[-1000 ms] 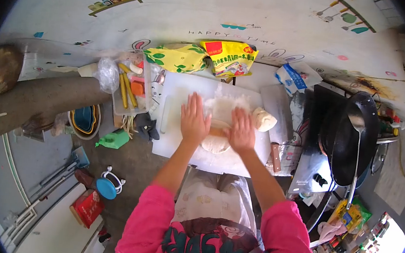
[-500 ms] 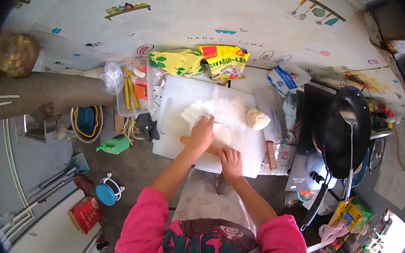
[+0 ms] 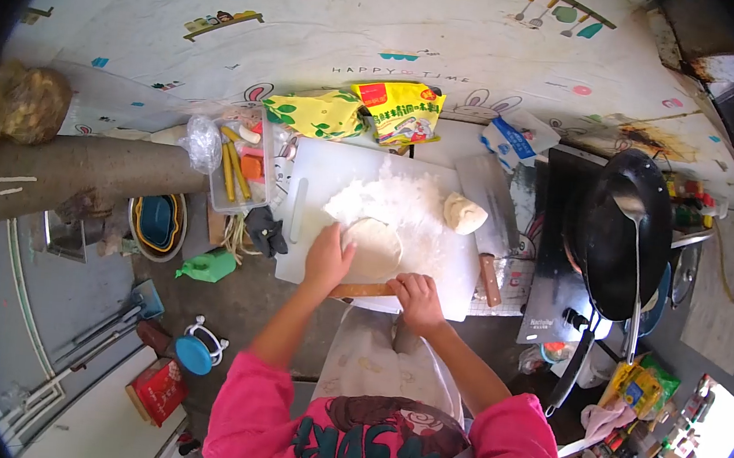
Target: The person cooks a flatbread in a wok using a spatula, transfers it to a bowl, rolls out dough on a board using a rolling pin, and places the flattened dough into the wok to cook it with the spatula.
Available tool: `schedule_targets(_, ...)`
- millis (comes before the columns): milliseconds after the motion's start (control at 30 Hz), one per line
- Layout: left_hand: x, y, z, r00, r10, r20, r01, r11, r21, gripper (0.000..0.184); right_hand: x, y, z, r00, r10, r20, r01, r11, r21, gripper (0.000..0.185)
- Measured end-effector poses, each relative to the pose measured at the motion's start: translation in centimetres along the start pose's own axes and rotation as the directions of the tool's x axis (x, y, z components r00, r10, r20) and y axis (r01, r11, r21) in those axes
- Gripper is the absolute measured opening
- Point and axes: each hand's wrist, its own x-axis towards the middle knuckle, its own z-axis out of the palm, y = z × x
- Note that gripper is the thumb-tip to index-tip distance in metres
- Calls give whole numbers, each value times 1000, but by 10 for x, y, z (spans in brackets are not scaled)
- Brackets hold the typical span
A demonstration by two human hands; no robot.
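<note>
A flattened round of dough lies on the floury white cutting board. At its left edge is my left hand, open, with the thumb apart from the fingers and close to the dough. My right hand is closed around the right end of a wooden rolling pin, which rests near the board's front edge. The pin's left end reaches beside my left wrist. Loose flour covers the board behind the round, and a lump of dough sits at the right.
A cleaver lies along the board's right side, its handle toward me. Farther right, a black wok with a ladle stands over the cooktop. Seasoning bags line the back, and a plastic bin stands at the left.
My left hand has moved left and toward me, off the dough to its edge. More of the round now shows. The rolling pin has shifted slightly toward me, still in my right hand.
</note>
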Motion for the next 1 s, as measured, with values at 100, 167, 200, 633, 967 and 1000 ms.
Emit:
schedule_targets(100,-14,2,-7,997,76,23,-78,981,175,58,15,12,6,1000,29,0,-29,999,-14,35)
schedule_targets(167,-16,-1,8,992,123,28,-126,978,168,68,30,20,15,998,68,14,-68,998,-15,36)
schedule_targets(200,-13,-2,14,992,129,0,-126,972,200,68,38,21,16,996,86,27,-84,995,-57,38)
schedule_targets(633,109,-13,13,971,159,-176,-121,971,207,64,166,77,2,966,199,-166,-223,965,-135,39)
schedule_targets(967,-18,-10,23,996,76,-47,-69,989,127,72,45,1,19,927,341,158,-311,932,-186,76)
schedule_targets(1000,-24,-11,24,998,58,-15,-57,993,99,72,36,-1,21,938,317,136,-298,944,-144,77)
